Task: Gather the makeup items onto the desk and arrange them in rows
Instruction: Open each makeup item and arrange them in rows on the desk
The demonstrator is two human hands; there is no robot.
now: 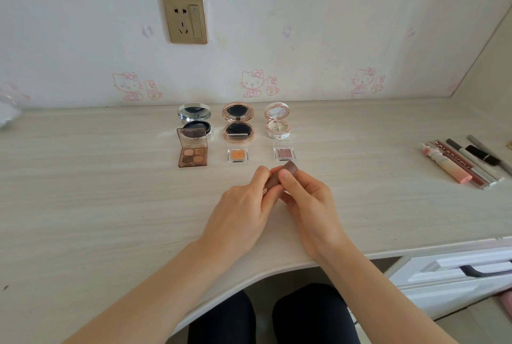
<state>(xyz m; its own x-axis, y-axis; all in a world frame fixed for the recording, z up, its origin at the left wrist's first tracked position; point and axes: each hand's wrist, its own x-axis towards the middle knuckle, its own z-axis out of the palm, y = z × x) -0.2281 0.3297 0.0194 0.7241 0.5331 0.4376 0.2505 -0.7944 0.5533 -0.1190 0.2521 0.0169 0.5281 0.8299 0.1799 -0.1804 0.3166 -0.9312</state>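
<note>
Pale beige woodgrain covers the desk (83, 191). The wallpaper (318, 39) is white with pink cartoon cats. The wall socket (185, 20) is brass-gold. Behind sit a silver compact (194, 119), a rose-gold compact (238, 122) and a white-and-pink compact (277, 122). The eyeshadow palette (193, 155) shows browns, the orange eyeshadow pan (237, 155) is plain, and the mauve eyeshadow pan (284, 153) glitters. The tube (289, 169) is mauve-brown.

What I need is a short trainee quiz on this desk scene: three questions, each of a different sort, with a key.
1. True or false: the silver compact, gold compact and white compact in the back row all stand open.
2. Multiple choice: what colour is the pan of the middle single eyeshadow? A orange, B blue, C green.
3. Fill in: while the left hand and right hand both hold the brown tube, the unsorted pile of tubes and pencils lies to the person's ____ side.

Key: 1 true; 2 A; 3 right.
</note>
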